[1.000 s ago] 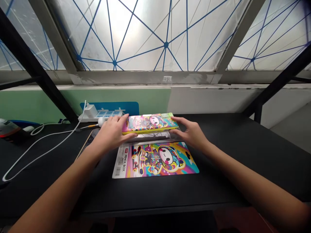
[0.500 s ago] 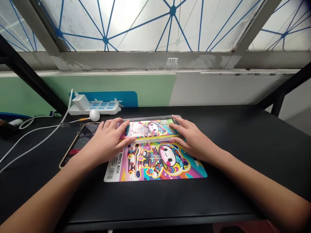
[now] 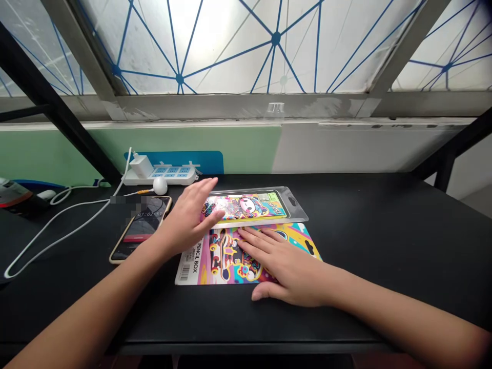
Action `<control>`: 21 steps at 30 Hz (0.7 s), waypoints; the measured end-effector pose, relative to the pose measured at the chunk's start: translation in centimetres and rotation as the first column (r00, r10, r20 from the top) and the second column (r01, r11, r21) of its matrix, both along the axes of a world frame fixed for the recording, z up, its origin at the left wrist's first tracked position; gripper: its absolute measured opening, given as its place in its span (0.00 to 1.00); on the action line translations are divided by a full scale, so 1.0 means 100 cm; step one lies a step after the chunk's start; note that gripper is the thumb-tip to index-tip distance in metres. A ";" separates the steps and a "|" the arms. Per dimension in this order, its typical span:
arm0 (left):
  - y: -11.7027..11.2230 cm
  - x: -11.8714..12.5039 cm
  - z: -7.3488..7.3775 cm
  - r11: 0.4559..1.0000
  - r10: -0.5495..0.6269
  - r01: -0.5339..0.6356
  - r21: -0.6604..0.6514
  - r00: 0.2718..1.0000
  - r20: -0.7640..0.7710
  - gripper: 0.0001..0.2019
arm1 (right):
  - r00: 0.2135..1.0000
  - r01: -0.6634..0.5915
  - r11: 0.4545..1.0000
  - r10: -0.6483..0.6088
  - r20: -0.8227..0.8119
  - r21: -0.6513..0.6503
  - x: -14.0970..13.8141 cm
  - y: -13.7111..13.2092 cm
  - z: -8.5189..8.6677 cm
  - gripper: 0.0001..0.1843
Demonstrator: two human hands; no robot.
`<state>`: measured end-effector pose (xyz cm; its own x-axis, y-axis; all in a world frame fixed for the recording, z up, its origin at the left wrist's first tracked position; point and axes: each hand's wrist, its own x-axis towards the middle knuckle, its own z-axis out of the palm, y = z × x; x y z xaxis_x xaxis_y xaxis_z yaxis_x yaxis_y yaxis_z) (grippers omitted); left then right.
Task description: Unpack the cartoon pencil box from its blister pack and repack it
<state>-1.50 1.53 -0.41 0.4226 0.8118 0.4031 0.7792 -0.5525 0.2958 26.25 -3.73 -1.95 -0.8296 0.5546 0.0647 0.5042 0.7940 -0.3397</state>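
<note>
A colourful pencil box (image 3: pixel 246 206) with a cartoon character lies in its clear plastic tray (image 3: pixel 295 205) on the black desk. In front of it, partly under the tray's near edge, is a bright printed backing card (image 3: pixel 189 271) marked "PENCIL BOX". My right hand (image 3: pixel 282 266) lies flat over the card, fingers stretched out, covering much of its picture. My left hand (image 3: pixel 194 215) hovers at the left end of the tray with fingers apart, holding nothing. Whether its fingertips touch the plastic I cannot tell.
Left of the card lies a phone (image 3: pixel 140 228) with a lit screen. Behind it are a white power strip (image 3: pixel 172 175) with a plugged-in charger, a round white plug (image 3: pixel 160 185) and a looping white cable (image 3: pixel 69 238). A dark cylindrical object (image 3: pixel 19 197) sits at far left.
My right hand has left the tray's right end and moved down onto the card. My left hand has loosened from the tray's left end. The view has shifted slightly.
</note>
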 end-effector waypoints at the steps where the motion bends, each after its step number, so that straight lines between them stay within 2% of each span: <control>1: 0.001 0.001 -0.002 0.999 -0.005 0.002 -0.037 0.997 -0.071 0.33 | 1.000 0.005 1.000 -0.005 0.006 -0.020 0.001 0.002 0.000 0.49; 4: 0.004 0.003 -0.005 0.992 -0.014 -0.018 -0.126 0.969 -0.247 0.31 | 1.000 0.013 0.999 -0.012 0.009 -0.037 0.004 0.004 0.003 0.49; 6: 0.005 0.003 -0.005 0.987 0.000 -0.046 -0.151 0.957 -0.291 0.31 | 1.000 0.026 0.999 -0.026 0.003 -0.031 0.007 0.005 0.007 0.45; 12: 0.010 -0.008 -0.003 0.972 0.111 -0.170 -0.159 0.939 -0.325 0.27 | 0.992 0.098 0.995 -0.096 -0.087 0.023 0.018 0.012 0.013 0.20; 18: 0.010 -0.010 -0.007 0.987 0.106 -0.134 -0.084 0.953 -0.283 0.26 | 0.963 0.253 0.954 -0.232 -0.138 0.159 0.017 0.020 -0.003 0.18; 21: 0.009 -0.005 -0.008 0.986 0.103 -0.135 -0.100 0.954 -0.280 0.27 | 0.941 0.333 0.925 -0.316 -0.116 0.182 0.011 0.019 -0.006 0.17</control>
<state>-2.02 2.39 -1.17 0.4007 0.8973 0.1850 0.8972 -0.4252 0.1193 27.34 -1.88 -2.59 -0.5930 0.7619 0.2607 0.7224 0.6463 -0.2458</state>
